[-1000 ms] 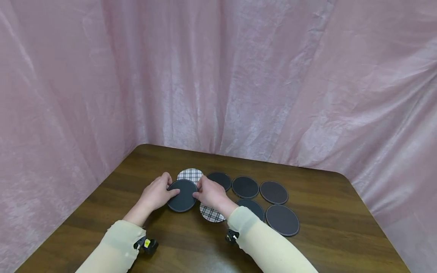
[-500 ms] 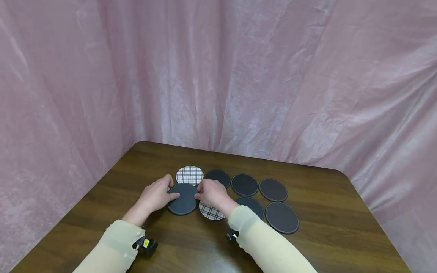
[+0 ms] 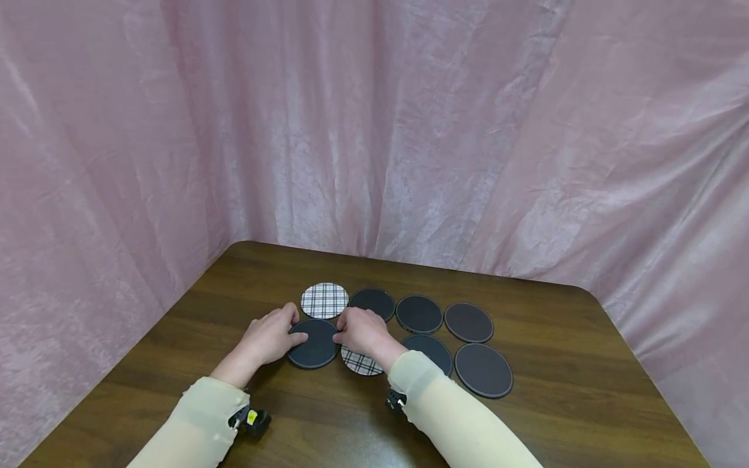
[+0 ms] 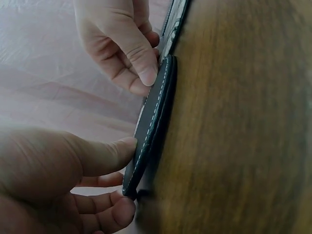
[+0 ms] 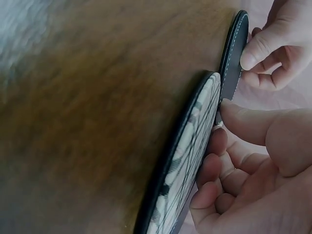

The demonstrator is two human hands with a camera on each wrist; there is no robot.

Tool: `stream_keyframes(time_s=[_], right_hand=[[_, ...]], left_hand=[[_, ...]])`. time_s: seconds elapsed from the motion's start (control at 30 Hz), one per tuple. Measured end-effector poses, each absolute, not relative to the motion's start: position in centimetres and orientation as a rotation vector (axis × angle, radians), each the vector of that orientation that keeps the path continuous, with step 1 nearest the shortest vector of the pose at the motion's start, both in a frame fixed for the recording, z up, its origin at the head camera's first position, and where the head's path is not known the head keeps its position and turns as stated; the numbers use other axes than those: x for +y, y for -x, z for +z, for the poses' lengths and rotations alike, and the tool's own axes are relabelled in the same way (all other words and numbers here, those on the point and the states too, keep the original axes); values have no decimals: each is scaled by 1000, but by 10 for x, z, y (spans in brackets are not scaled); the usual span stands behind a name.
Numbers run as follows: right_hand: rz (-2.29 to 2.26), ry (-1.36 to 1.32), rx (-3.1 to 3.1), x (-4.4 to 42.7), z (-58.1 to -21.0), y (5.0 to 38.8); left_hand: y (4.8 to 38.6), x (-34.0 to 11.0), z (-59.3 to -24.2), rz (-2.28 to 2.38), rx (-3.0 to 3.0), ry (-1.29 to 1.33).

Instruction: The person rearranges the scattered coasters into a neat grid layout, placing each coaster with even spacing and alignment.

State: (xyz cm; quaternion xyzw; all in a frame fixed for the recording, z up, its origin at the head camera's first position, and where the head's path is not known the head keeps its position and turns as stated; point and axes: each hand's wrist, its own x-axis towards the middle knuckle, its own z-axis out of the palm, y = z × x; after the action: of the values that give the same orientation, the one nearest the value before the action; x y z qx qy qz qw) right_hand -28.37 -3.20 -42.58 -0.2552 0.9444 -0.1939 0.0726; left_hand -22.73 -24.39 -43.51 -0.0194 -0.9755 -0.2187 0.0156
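Note:
A round black coaster (image 3: 314, 344) with pale stitching round its edge lies at the near left of the group, held by both hands. My left hand (image 3: 266, 337) pinches its left edge, with the thumb on top, as the left wrist view shows. At its right edge is my right hand (image 3: 363, 331), thumb on the rim and fingers curled above a plaid-faced coaster (image 5: 192, 151). That plaid coaster is partly hidden by the right hand in the head view. Just behind the held coaster lies another plaid coaster (image 3: 324, 300), fully in sight.
Several dark coasters continue to the right in two rows, among them a back-row coaster (image 3: 419, 314) and a brownish one (image 3: 484, 370) at the near right end. They lie on a brown wooden table (image 3: 562, 416). A pink curtain (image 3: 374, 130) hangs behind it.
The held black coaster has come down and slightly toward me. It covered part of the back plaid coaster earlier; that one now shows whole. Both hands keep their grip.

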Motion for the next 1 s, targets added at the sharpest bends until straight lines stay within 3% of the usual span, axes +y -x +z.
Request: stream_keyframes(time_s=[0.6,0.87,1.0], right_hand=[[-656,740,2829,-34,-425,282],[-641,804,2855,-38,-463,311],[-718,824,2849,-35,-453,302]], left_hand=[[228,-245,-439,-690,-3037,84],[229,-248,-440,-688,-3041,86],[229,-250,-439,-684,-3016,64]])
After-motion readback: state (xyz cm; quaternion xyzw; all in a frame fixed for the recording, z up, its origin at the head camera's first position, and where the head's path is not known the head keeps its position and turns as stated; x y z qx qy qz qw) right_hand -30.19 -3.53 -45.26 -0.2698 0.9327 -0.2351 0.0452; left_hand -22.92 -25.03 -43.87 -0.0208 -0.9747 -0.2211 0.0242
